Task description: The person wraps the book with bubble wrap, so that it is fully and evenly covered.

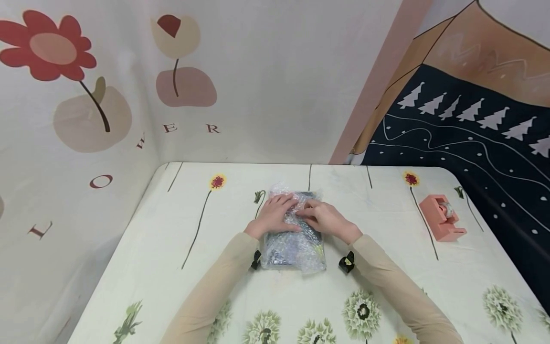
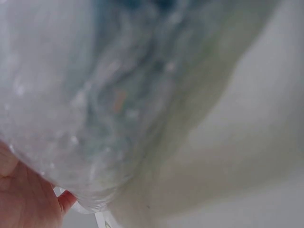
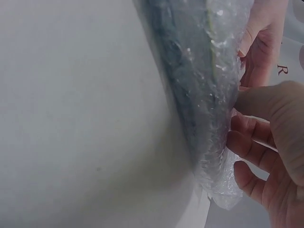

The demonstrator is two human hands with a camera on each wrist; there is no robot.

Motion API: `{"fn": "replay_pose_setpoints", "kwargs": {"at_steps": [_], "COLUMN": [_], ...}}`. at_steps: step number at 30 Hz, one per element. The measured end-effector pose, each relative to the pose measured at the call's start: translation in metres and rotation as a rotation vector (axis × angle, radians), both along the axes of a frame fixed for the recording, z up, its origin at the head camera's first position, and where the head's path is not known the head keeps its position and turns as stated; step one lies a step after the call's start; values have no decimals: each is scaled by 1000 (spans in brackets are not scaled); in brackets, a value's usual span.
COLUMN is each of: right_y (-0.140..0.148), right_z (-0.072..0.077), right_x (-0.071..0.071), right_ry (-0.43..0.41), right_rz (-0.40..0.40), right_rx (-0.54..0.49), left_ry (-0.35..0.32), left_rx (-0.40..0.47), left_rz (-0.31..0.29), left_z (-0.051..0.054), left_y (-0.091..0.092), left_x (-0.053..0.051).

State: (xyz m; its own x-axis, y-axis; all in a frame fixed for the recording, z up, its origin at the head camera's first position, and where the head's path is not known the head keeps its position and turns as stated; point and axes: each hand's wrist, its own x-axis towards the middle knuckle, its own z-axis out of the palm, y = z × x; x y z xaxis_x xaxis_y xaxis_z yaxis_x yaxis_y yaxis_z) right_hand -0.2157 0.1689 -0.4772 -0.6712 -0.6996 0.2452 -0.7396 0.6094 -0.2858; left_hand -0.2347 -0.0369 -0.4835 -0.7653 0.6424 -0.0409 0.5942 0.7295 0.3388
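Note:
A flat rectangular item, perhaps a book, lies on the table in clear bubble wrap [image 1: 283,251]. Through the wrap, dark blue and yellowish patches show. My left hand [image 1: 276,214] rests on the upper left of the package with its fingers spread. At the upper right, my right hand [image 1: 325,219] pinches the bubble wrap [image 3: 213,114] between thumb and curled fingers, close to the left hand. The left wrist view is blurred; the wrapped package [image 2: 118,95] fills much of it, with part of the left hand [image 2: 28,199] at the lower left corner.
A pink tape dispenser [image 1: 442,220] with a roll of tape stands on the right side of the table. The tablecloth [image 1: 172,286] has printed flowers. Printed fabric hangs behind the table and along its left and right sides.

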Motion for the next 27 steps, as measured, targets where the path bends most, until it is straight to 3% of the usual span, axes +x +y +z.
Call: {"fn": "replay_pose_setpoints", "kwargs": {"at_steps": [11, 21, 27], "right_y": [10, 20, 25], "right_z": [-5, -3, -4], "right_x": [4, 12, 15], "right_ry": [7, -61, -103], "right_rz": [80, 16, -6], "right_rx": [-126, -95, -147], "left_ry": [4, -5, -3], "left_rx": [10, 6, 8], "left_rz": [-5, 1, 4], "left_z": [-1, 2, 3], "left_y": [0, 1, 2], "left_x": [0, 0, 1]}}
